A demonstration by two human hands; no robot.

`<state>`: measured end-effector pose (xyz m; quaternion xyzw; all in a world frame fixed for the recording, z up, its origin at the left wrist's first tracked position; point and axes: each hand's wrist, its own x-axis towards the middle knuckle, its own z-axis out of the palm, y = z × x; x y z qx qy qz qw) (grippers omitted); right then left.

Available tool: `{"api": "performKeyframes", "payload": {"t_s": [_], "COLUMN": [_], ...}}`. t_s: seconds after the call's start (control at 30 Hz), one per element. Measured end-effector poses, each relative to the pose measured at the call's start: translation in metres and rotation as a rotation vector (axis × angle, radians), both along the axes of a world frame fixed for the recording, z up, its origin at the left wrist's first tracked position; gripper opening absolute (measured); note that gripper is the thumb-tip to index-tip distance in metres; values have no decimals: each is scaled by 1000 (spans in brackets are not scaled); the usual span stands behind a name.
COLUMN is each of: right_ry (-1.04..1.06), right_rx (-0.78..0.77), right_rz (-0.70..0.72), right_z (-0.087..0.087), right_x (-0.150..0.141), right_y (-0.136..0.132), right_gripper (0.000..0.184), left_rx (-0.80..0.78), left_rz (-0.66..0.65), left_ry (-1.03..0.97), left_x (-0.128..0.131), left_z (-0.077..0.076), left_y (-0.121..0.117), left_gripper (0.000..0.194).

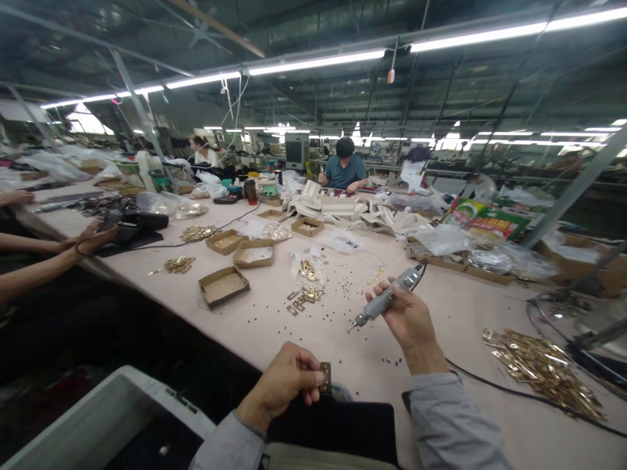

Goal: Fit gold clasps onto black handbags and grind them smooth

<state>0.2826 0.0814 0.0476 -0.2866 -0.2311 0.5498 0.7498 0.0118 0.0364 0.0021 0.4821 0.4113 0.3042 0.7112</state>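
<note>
Head view: your left hand pinches a small metal plate; your right hand grips a powered screwdriver, its tip clear of the plate. Loose metal pieces remain heaped on the tabletop; you cannot tell how many are finished.

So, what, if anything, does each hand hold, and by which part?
Right hand: an electric screwdriver, by its grey body. Left hand: a small metal plate, pinched at one edge.

Pinkish table: stretching well back, busy all over
Left: here sit open cardboard boxes, gold-coloured pieces nearby
Centre: tiny dark bits everywhere, flat metal plates loosely grouped
Right: big shiny heap, black cable alongside
</note>
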Motion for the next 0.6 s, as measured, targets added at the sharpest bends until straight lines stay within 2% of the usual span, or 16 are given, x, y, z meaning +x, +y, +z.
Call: {"api": "performKeyframes", "payload": {"t_s": [0.17,0.27,0.4,0.6], "right_ry": [-5,-25,-16,-9], "right_rx": [-53,-81,-95,-117], "right_rz": [179,212,203,193], "right_z": [17,21,20,6], "right_x": [-27,-44,-57,-63], "right_y": [-44,-58,-64,-65], "right_gripper": [28,29,29,31], "left_rx": [-19,-26,-14,-20], "left_rz": [56,78,88,116], "left_ry": [9,9,13,13], "left_x": [-3,-3,-3,-3], "left_z": [3,3,2,3], "left_y": [-5,-8,-10,-12], "left_gripper": [32,30,27,23]}}
